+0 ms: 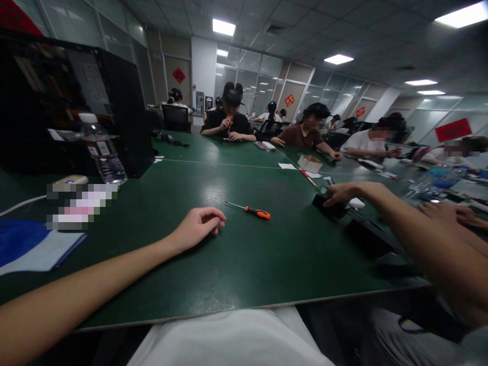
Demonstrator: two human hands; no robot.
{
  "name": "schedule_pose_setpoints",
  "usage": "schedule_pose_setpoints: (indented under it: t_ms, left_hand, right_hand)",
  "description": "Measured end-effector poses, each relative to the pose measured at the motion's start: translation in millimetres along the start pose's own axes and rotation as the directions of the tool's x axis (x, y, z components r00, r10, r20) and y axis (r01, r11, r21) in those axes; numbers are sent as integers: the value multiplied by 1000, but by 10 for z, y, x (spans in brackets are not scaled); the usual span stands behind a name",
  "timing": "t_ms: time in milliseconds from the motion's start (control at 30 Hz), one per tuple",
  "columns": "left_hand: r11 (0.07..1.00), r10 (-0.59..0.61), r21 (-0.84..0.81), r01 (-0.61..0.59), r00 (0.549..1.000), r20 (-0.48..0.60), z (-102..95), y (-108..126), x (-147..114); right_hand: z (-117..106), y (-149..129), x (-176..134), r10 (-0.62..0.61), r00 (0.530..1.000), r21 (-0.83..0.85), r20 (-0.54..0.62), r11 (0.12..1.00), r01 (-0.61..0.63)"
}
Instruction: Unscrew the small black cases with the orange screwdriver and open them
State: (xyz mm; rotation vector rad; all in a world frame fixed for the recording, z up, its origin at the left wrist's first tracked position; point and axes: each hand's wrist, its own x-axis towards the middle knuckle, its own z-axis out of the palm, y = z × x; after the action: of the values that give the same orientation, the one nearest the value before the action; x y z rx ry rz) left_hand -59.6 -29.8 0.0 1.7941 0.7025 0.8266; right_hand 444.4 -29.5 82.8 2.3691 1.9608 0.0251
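My left hand point(200, 226) rests on the green tabletop point(171, 290), its fingers loosely bent, slightly apart and holding nothing. Just right of it lies a screwdriver point(258, 212) with an orange and black handle, its thin metal shaft pointing towards the upper left. Neither hand touches it. Reaching out to the right, my right hand point(340, 194) grips a small black box-like object point(330, 207) from above; its exact kind cannot be made out. Close by that hand are a white rounded item point(357, 203) and a larger dark object point(369, 238).
A water bottle point(102, 150) stands at left before a black cabinet point(127, 117). A blue and white packet point(41, 249) lies nearer me. Farther off are a small open box point(309, 163) and paper point(287, 166). Co-workers sit across the table; another person's hands point(444, 211) are at right.
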Motion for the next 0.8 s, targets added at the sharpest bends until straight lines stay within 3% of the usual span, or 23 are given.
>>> schedule_pose_setpoints:
  t_ms: [100, 167, 267, 367, 533, 667, 800]
  left_hand:
    - [1000, 4, 2, -4, 1000, 6, -3, -6, -3]
    - [1000, -2, 9, 2, 1000, 8, 0, -2, -6]
    - [1000, -6, 19, 6, 1000, 16, 7, 4, -10]
    - [1000, -1, 23, 0, 999, 38, 10, -5, -11]
    - [999, -2, 45, -1, 998, 69, 6, -32, -11]
    - [998, 10, 56, -14, 997, 76, 12, -23, -21]
    - [995, 21, 95, -31, 995, 97, 18, 0, -32]
  right_hand:
    - [-201, -282, -148, -103, 943, -15, 317, 993, 114]
    - [-318, -535, -287, -190, 896, -4, 401, 978, 210]
    - [-426, -1013, -567, -340, 832, 21, 439, 929, 369]
    - [-439, -1530, -886, -474, 770, 35, 428, 859, 510]
    - [-332, -2162, -1251, -709, 626, -129, 325, 623, 772]
    - [-237, -2408, -1297, -795, 534, -174, 287, 505, 845]
    - [-148, -2498, -1245, -841, 509, -167, 184, 483, 859]
